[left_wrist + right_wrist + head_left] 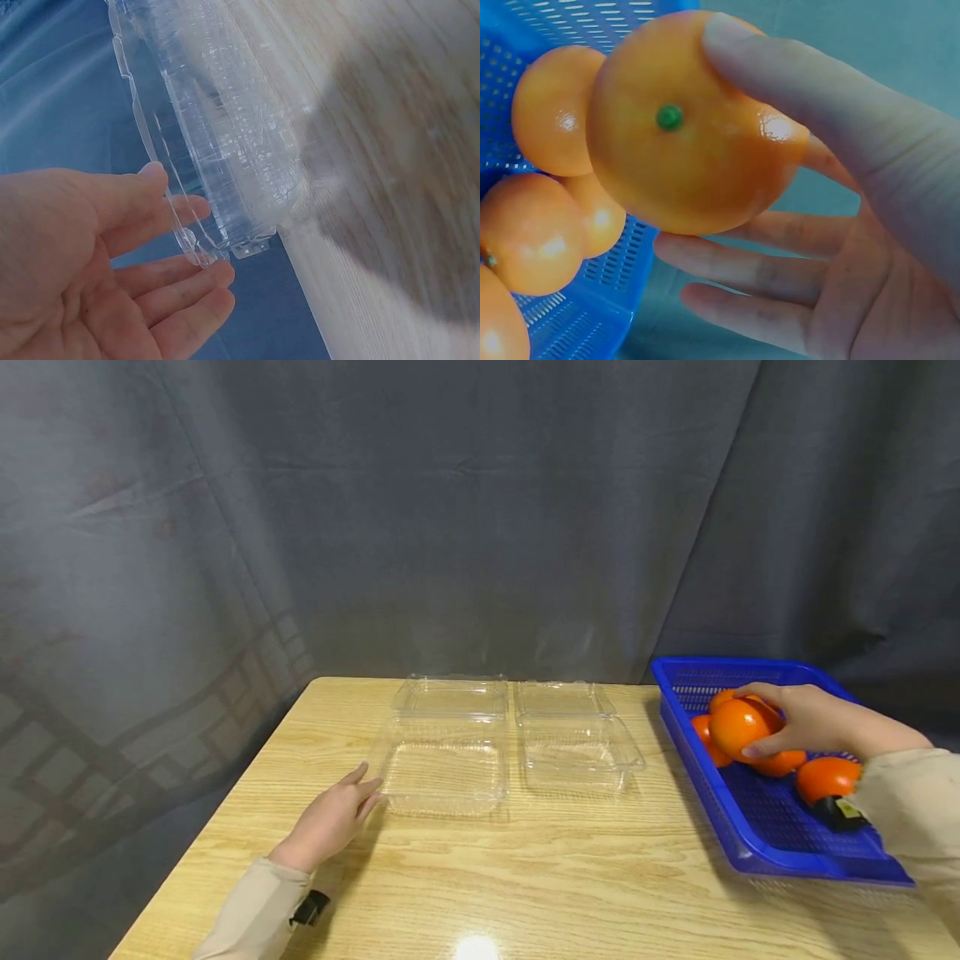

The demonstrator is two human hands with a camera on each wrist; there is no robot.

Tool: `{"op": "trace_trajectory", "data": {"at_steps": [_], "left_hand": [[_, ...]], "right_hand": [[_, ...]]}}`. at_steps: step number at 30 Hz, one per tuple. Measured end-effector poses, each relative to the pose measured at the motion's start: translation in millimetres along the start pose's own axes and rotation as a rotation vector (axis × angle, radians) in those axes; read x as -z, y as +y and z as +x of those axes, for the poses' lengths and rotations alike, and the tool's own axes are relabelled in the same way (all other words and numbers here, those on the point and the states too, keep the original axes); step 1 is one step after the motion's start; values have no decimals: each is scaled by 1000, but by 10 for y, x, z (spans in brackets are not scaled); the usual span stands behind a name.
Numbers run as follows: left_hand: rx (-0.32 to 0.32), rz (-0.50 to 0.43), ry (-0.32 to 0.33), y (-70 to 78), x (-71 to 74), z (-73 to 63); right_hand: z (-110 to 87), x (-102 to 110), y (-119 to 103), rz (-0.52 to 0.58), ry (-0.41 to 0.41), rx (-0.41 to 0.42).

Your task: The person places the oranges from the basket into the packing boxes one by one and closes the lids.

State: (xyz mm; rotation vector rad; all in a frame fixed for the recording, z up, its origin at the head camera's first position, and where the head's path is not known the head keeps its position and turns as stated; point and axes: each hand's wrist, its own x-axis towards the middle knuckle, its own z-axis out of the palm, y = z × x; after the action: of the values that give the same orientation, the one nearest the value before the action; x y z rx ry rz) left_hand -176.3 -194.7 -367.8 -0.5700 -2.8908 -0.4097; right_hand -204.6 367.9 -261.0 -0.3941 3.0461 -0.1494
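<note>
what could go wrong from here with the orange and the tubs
The orange is round and glossy, held between the right hand's thumb and fingers, so it might slip. Other oranges lie loose in the basket and could roll if bumped. The left hand is at the edge of a clear, flimsy-looking tub, which a push might shift or bend.

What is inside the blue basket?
At least four orange fruits show inside the blue basket; the right hand holds another fruit above them. The hand, held fruit and sleeve hide part of the interior; anything beneath cannot be seen.
</note>
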Motion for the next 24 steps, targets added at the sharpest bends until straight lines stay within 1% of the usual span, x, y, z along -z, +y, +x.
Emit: {"op": "trace_trajectory", "data": {"at_steps": [5,8,11,15,19,24], "left_hand": [[-2,3,2,0,2,3],[-18,5,7,2,4,5],[-31,8,27,5,11,8],[-32,14,42,2,15,13],[-24,11,27,5,19,5],[-23,6,16,8,15,-5]], "right_hand": [[17,19,-58,-8,33,28],[11,30,-91,-7,30,21],[3,49,-132,-19,32,5],[2,76,-186,-43,61,4],[-2,88,-229,-41,88,19],[-4,84,-273,-37,114,10]]}}
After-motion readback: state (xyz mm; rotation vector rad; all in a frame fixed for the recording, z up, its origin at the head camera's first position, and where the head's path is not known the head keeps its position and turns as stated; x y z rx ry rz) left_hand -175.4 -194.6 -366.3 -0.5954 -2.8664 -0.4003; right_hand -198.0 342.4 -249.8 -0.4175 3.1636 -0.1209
